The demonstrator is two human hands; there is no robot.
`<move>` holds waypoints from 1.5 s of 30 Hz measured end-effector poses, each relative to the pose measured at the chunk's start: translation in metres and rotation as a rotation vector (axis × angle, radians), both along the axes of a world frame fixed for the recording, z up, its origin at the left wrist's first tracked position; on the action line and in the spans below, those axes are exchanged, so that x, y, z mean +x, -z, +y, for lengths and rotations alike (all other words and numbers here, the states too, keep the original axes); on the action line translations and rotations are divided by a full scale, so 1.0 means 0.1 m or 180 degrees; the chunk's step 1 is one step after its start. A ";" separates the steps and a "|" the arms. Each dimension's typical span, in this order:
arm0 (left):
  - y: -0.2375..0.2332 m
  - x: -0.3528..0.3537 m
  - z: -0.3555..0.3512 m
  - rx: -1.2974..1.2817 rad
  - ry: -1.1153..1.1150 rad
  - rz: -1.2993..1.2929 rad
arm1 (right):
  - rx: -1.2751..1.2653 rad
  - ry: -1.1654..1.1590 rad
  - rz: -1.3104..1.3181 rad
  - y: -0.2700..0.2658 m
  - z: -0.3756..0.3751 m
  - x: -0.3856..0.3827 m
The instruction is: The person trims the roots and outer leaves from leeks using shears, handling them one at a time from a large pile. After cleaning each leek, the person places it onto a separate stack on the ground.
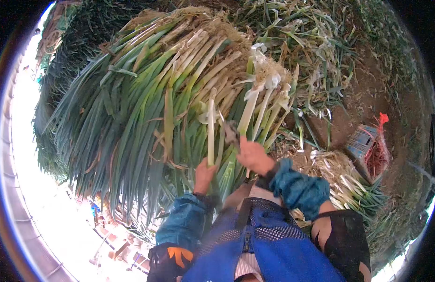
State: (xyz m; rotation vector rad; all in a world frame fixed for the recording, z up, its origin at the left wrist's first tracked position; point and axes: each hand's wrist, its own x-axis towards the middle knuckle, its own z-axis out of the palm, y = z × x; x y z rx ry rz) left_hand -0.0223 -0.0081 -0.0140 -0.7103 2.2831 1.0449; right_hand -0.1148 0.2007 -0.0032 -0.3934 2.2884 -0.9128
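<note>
Teal sleeves (299, 188); blue mesh vest (274, 244)

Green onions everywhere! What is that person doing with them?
A person in blue sleeves is at a big heap of green onions. The left hand grips one pale stalk from it. The right hand is closed around what looks like a small dark tool, beside that stalk. A smaller pile lies on the dirt to the right, near a red mesh bag.
</note>
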 end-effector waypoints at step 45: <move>0.34 -0.12 0.57 0.1454 -0.0208 0.0178 | 0.0638 0.0525 0.0055 0.23 0.54 -0.34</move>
